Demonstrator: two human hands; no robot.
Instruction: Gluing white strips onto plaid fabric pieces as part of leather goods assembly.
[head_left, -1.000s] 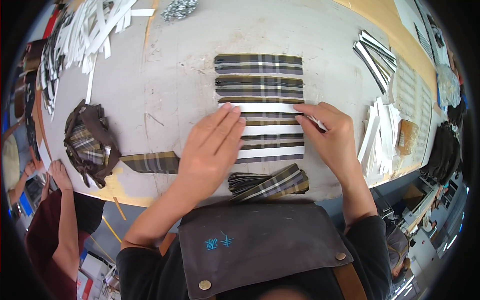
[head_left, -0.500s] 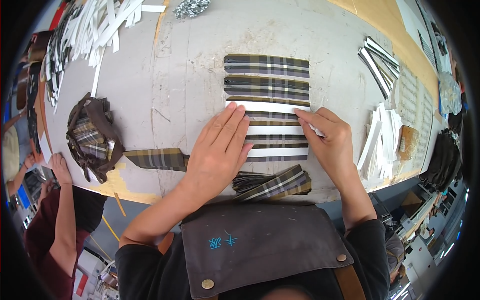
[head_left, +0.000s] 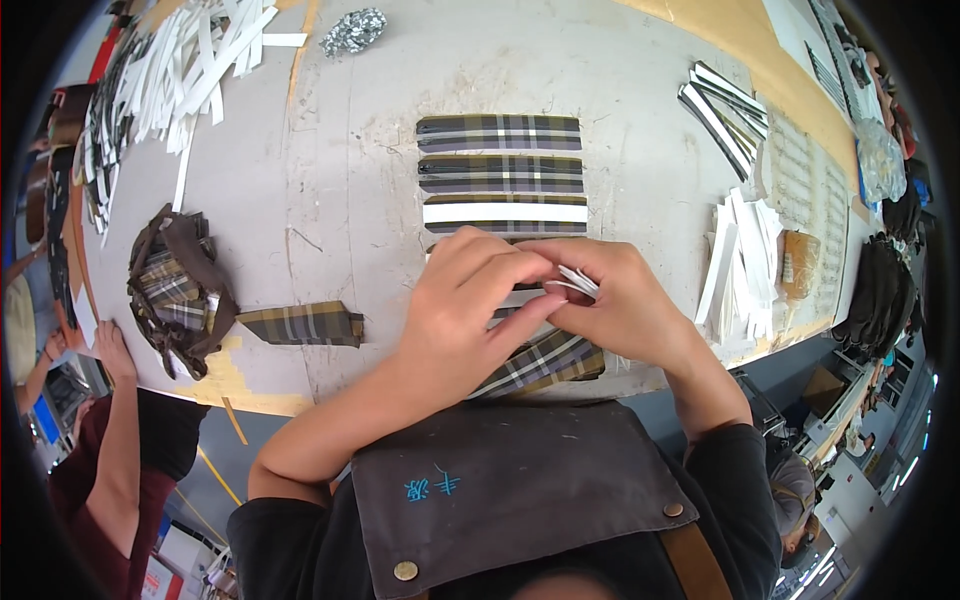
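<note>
My left hand [head_left: 465,290] and my right hand [head_left: 625,305] meet over the lower rows of plaid fabric strips. Thin white strips [head_left: 578,284] stick out of my closed right hand. The left hand's thumb and fingertips are curled against them, and what they pinch is hidden. Above the hands, a white strip [head_left: 500,213] lies lengthwise along a plaid fabric strip [head_left: 570,228]. Two more plaid strips, an upper one [head_left: 497,133] and a lower one [head_left: 495,175], lie beyond it. The rows below are mostly covered by my hands. Close to my apron, a plaid fabric bundle [head_left: 545,365] is partly hidden.
At left are a dark cloth bundle [head_left: 180,290], a folded plaid piece [head_left: 300,325] and a heap of white strips [head_left: 195,70]. Loose white strips [head_left: 740,260] and a brownish block [head_left: 800,262] lie at right. Another person's hand [head_left: 113,350] rests on the table's left edge.
Both hands have left the white strip, now lying flat on the third plaid strip, and come together nearer me. White strips now show between them. The view has shifted slightly.
</note>
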